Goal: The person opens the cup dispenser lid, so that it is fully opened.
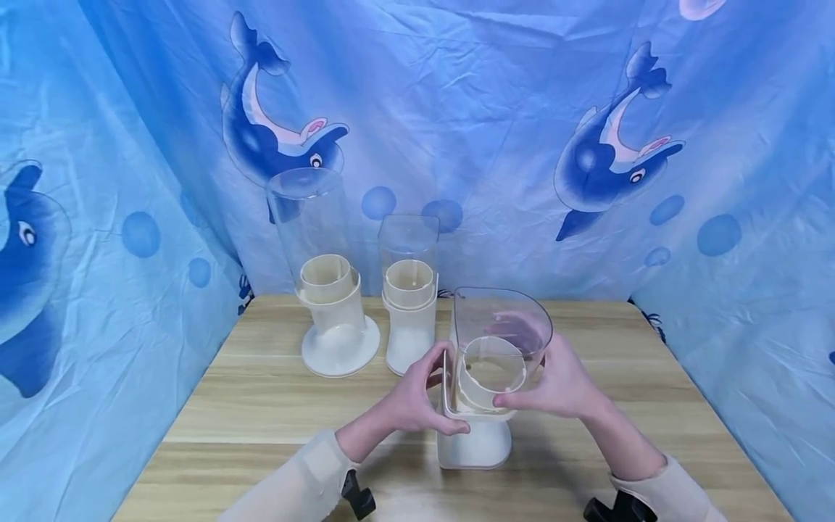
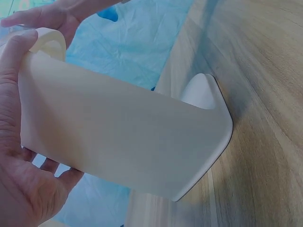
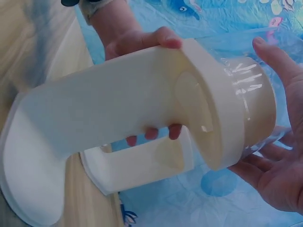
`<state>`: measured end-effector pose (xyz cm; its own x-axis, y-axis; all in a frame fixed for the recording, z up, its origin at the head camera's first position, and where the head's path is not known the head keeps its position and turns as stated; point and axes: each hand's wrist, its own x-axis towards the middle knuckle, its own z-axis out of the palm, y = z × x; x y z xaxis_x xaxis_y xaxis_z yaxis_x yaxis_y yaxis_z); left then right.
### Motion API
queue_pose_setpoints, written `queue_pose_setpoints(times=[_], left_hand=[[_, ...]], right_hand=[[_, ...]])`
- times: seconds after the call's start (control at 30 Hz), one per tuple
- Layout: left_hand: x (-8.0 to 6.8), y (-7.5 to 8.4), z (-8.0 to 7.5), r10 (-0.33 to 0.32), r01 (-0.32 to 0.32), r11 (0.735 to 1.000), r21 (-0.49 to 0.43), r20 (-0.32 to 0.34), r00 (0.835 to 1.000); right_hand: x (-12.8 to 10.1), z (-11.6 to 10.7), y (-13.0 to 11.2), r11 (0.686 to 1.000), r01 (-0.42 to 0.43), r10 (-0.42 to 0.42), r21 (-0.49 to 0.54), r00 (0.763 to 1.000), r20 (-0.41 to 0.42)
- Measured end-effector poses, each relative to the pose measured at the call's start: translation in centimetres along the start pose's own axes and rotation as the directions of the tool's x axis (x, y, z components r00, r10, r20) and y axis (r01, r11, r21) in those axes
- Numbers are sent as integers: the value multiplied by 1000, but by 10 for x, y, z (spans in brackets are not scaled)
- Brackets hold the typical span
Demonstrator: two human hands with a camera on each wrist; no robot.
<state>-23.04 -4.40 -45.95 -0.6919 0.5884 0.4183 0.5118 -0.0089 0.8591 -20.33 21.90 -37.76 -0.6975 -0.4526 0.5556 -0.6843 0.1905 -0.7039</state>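
A white plastic stand (image 1: 476, 446) with a flared foot stands upright near the front of the table. Its head bears a cream ring (image 3: 259, 94), around which sits a clear plastic container (image 1: 499, 304) with an open top. My left hand (image 1: 417, 399) grips the stand's upper column, thumb on the near side; in the left wrist view the column (image 2: 109, 118) fills the middle. On the other side, my right hand (image 1: 566, 377) holds the clear container, thumb in front and fingers behind, seen through the plastic. Whether the container is fully seated cannot be told.
Two similar white stands stand farther back: a round-footed one (image 1: 342, 348) with a tall clear cylinder (image 1: 309, 217), and a narrower one (image 1: 411, 341) with a clear container (image 1: 409, 235). Blue dolphin-printed cloth (image 1: 430, 109) encloses the wooden table (image 1: 261, 406) at the back and sides.
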Motion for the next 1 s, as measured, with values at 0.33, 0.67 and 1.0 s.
queue_pose_setpoints(times=[0.33, 0.67, 1.0], left_hand=[[-1, -1, 2, -22, 21, 999, -34, -22, 1000], [-1, 1, 2, -7, 6, 1000, -17, -19, 1000], [-2, 1, 3, -29, 29, 999, -18, -12, 1000]], right_hand=[[13, -14, -20, 996, 73, -72, 53, 997, -18], [18, -18, -25, 997, 72, -72, 23, 997, 5], [59, -50, -64, 965, 88, -33, -246, 975, 220]])
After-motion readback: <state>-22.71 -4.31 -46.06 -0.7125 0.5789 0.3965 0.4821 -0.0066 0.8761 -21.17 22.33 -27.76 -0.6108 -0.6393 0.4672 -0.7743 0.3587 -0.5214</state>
